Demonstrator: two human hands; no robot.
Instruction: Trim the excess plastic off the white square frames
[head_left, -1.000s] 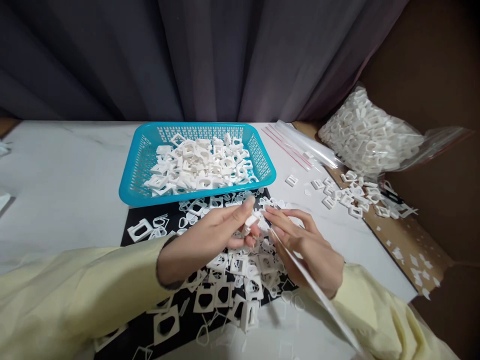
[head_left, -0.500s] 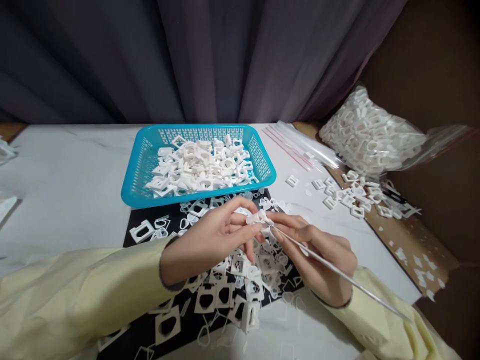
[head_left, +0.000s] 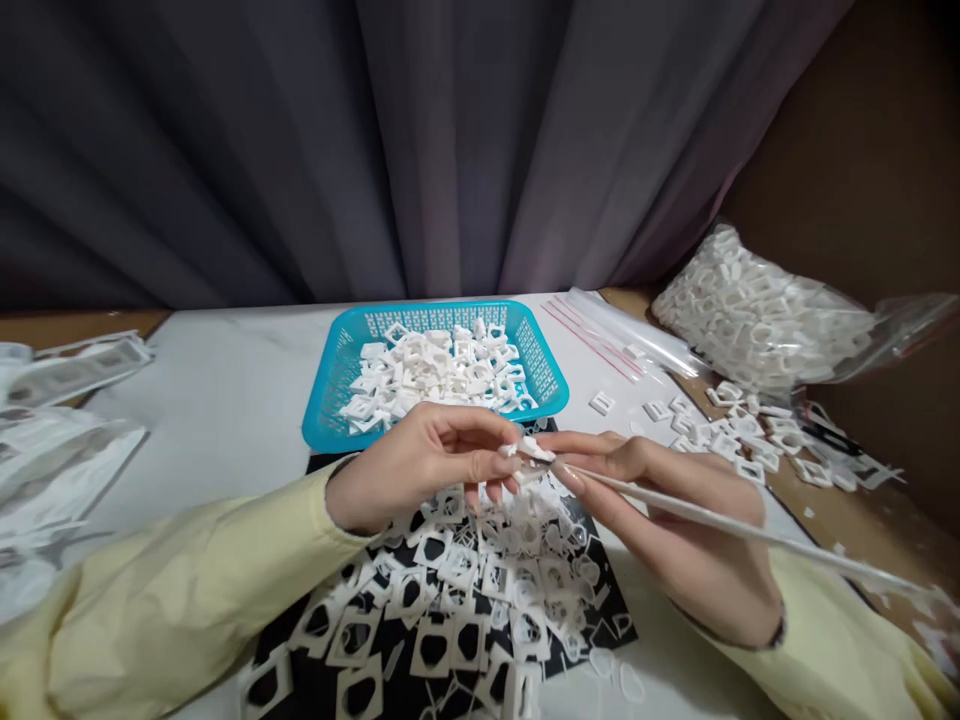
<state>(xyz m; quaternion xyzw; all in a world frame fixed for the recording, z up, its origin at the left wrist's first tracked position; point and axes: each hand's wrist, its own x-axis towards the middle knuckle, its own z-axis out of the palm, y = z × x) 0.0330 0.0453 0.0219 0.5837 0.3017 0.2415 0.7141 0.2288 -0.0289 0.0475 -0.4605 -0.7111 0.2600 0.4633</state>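
My left hand pinches a small white plastic piece between thumb and fingers, above the black mat. From the right, my right hand grips a long thin pale tool close to its narrow, greyish tip. That tip touches the white piece, and the tool's shaft runs back over the hand towards the right edge. Fingers hide part of the piece, so its full shape does not show. Beneath both hands, many white plastic frames with cut-out centres and thin loops lie heaped on the black mat.
Behind the hands stands a blue basket of white frames. Clear plastic bags lie right of it, beside a filled bag and loose white pieces. White sheet-like parts sit at the left. A grey curtain hangs behind.
My view has tilted up and shifted left, so more of the left side shows. The tool's shaft lies flatter and farther right. Both hands still hold the piece and tool.
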